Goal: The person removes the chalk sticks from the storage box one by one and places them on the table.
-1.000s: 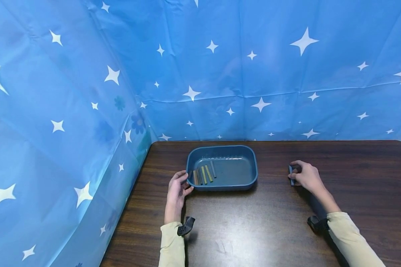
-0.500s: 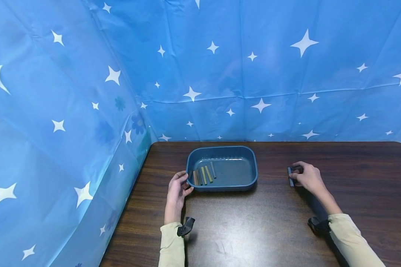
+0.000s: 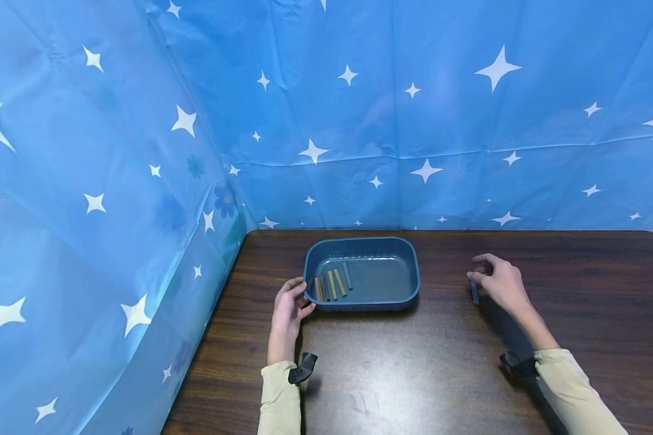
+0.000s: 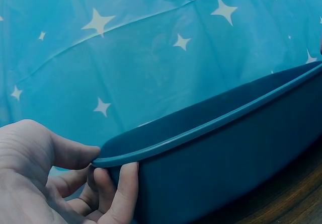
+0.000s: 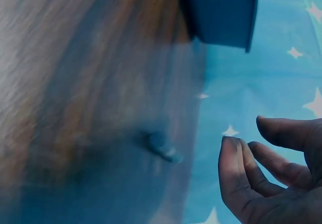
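In the head view my left hand is at the left end of a blue rectangular tub. The left wrist view shows its thumb on the rim and curled fingers against the outer wall. Several thin sticks lie side by side in the tub's left part, among them a yellow stick, a brown stick and a bluish-grey stick. Far to the right, a short dark-blue stick lies on the table. My right hand hovers just above it, thumb and fingers apart, holding nothing.
The brown wooden table is glossy in front of the tub. A blue star-patterned curtain hangs behind its far edge and along its left side. Black wrist cameras sit at both sleeves, including the left camera.
My right hand has let go of the blue stick, leaving it on the table, and has risen slightly away from it. The left hand and the tub stay in place.
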`<state>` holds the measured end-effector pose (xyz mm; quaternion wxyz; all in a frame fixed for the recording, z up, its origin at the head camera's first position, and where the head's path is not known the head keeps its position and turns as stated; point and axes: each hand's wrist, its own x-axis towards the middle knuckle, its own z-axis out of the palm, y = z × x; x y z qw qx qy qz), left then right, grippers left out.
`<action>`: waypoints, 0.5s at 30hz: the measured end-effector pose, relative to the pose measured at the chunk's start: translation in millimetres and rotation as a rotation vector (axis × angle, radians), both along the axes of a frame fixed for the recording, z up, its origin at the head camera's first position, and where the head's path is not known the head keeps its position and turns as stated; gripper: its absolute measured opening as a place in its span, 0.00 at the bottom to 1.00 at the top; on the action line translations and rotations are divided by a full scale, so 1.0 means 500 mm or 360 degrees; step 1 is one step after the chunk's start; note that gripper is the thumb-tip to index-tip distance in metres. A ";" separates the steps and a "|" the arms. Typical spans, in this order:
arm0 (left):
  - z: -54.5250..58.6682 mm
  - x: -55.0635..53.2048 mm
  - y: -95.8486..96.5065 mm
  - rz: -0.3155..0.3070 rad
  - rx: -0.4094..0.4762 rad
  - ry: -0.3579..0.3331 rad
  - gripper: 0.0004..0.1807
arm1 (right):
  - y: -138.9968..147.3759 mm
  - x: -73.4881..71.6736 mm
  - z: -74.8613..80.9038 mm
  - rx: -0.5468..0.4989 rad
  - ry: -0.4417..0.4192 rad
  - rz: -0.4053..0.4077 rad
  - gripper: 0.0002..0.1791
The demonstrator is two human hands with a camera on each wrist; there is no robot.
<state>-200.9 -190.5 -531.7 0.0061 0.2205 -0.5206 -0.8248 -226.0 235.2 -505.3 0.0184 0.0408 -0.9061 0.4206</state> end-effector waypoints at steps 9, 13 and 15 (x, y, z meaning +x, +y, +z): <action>-0.005 -0.003 -0.002 0.0012 0.0021 0.0021 0.06 | -0.041 0.012 0.056 -0.0029 0.0087 0.0053 0.21; -0.005 -0.003 -0.002 0.0013 0.0016 0.0017 0.06 | -0.061 0.018 0.076 -0.0046 0.0096 0.0086 0.21; -0.004 -0.003 -0.001 0.0015 0.0011 0.0016 0.05 | -0.071 0.020 0.083 -0.0051 0.0102 0.0104 0.21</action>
